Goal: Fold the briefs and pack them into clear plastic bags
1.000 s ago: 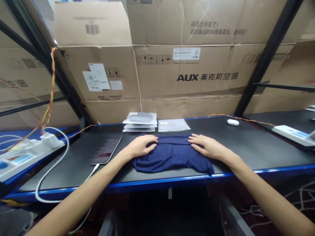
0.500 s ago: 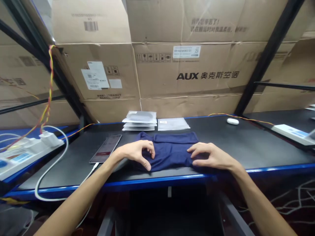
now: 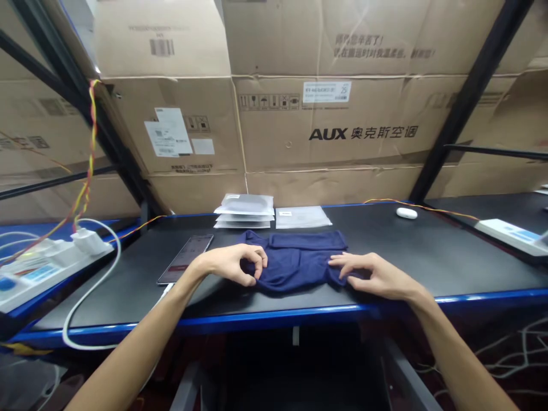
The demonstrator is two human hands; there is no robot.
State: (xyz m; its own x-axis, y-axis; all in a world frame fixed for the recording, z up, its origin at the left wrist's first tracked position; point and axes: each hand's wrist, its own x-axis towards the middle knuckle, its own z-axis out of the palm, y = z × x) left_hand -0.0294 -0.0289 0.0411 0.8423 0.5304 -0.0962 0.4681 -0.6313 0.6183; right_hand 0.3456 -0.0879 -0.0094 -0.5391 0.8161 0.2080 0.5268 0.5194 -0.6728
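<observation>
A navy blue piece of folded fabric (image 3: 295, 265) lies on the black tabletop, wrinkled along its front part, with a flat folded band across its back edge. It looks like a garment, but its kind cannot be made out. At its left front corner, my left hand (image 3: 237, 264) has thumb and fingers curled together on the cloth. My right hand (image 3: 374, 277) pinches the right front edge, its index finger reaching over the fabric. Parts of the cloth under both hands are hidden.
Behind the fabric are a stack of flat frosted plastic packets (image 3: 244, 211) and a single packet (image 3: 303, 217). A phone (image 3: 184, 260) with a white cable lies left. Power strips (image 3: 51, 262) sit at both sides; a small white case (image 3: 406, 213) is at the back right. Cardboard walls the back.
Both hands have closed in on the fabric's front corners. The front edge of the cloth has drawn back slightly from the table edge and bunched up.
</observation>
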